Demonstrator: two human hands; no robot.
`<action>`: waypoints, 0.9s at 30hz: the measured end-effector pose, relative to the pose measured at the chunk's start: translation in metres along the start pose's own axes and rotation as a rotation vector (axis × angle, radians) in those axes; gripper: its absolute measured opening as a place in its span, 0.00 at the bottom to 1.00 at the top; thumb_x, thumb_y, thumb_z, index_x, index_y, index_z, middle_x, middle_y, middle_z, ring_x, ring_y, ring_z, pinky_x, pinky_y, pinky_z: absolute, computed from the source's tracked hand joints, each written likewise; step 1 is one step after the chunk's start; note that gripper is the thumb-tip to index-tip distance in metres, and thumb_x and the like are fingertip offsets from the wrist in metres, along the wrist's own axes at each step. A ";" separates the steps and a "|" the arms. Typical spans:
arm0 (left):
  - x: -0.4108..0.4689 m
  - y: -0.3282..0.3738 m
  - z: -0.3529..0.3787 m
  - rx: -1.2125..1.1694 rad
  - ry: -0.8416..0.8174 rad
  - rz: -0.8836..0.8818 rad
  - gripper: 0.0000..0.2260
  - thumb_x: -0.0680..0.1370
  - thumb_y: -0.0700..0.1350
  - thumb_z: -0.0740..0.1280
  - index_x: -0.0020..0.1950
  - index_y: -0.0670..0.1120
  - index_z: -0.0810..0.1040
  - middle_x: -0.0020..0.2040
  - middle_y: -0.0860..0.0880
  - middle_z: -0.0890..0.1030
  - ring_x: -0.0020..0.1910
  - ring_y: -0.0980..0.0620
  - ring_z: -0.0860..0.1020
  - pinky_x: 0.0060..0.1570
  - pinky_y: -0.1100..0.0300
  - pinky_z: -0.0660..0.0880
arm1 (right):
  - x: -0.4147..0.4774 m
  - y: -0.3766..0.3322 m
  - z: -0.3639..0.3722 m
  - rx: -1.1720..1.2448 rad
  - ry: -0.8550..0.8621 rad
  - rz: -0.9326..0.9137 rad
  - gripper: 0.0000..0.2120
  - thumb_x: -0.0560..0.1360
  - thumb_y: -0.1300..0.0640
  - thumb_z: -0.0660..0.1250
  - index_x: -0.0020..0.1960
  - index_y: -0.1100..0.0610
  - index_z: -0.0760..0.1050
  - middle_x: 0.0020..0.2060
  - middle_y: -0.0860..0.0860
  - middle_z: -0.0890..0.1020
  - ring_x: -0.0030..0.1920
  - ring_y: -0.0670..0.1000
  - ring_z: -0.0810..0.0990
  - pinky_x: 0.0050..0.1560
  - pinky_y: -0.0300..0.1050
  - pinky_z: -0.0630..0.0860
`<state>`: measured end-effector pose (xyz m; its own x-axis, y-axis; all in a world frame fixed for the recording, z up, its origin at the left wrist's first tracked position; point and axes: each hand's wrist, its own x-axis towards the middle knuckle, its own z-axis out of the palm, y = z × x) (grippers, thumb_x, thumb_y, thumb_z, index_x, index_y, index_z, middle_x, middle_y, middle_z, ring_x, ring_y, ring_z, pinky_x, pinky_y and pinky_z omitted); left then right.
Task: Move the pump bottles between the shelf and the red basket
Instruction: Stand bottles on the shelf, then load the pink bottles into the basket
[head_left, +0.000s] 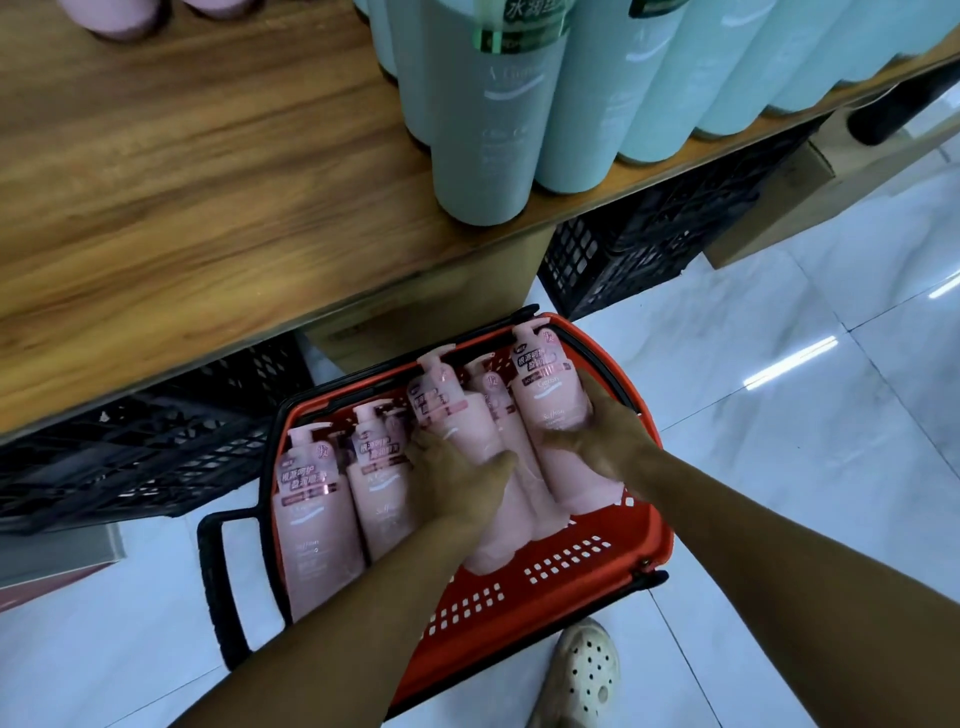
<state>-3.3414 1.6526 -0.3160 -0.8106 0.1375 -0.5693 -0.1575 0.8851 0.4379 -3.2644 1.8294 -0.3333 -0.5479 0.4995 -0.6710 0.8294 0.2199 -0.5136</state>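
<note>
Your left hand (457, 473) curls round a pink pump bottle (452, 405), your right hand (602, 436) round a second pink pump bottle (545, 400), both in the red basket (652, 519) on the floor (779, 415) below the wooden shelf (208, 182).

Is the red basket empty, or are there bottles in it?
Not empty: several pink pump bottles are inside the red basket.
</note>
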 end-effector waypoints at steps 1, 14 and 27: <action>0.000 -0.005 -0.001 -0.004 -0.004 0.013 0.50 0.64 0.63 0.77 0.75 0.40 0.58 0.71 0.41 0.70 0.62 0.40 0.76 0.51 0.52 0.76 | 0.000 0.000 -0.002 0.012 -0.012 0.011 0.54 0.68 0.42 0.80 0.83 0.42 0.50 0.74 0.52 0.73 0.71 0.59 0.73 0.61 0.48 0.70; -0.007 -0.016 -0.021 -0.056 -0.089 0.067 0.48 0.67 0.69 0.73 0.78 0.48 0.58 0.75 0.46 0.69 0.68 0.44 0.74 0.62 0.46 0.75 | -0.032 -0.026 0.002 -0.118 0.117 -0.007 0.46 0.74 0.42 0.76 0.83 0.50 0.54 0.73 0.55 0.73 0.68 0.59 0.75 0.68 0.56 0.75; 0.026 0.047 -0.230 -0.402 0.292 0.603 0.01 0.76 0.49 0.73 0.44 0.54 0.83 0.36 0.61 0.82 0.38 0.65 0.81 0.35 0.72 0.74 | -0.079 -0.251 0.014 0.163 0.331 -0.711 0.12 0.76 0.62 0.73 0.59 0.52 0.83 0.44 0.36 0.83 0.46 0.40 0.83 0.49 0.35 0.80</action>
<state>-3.5000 1.5953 -0.1501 -0.9279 0.3716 0.0292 0.2104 0.4576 0.8639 -3.4308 1.7230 -0.1584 -0.8577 0.5135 0.0268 0.2530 0.4668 -0.8474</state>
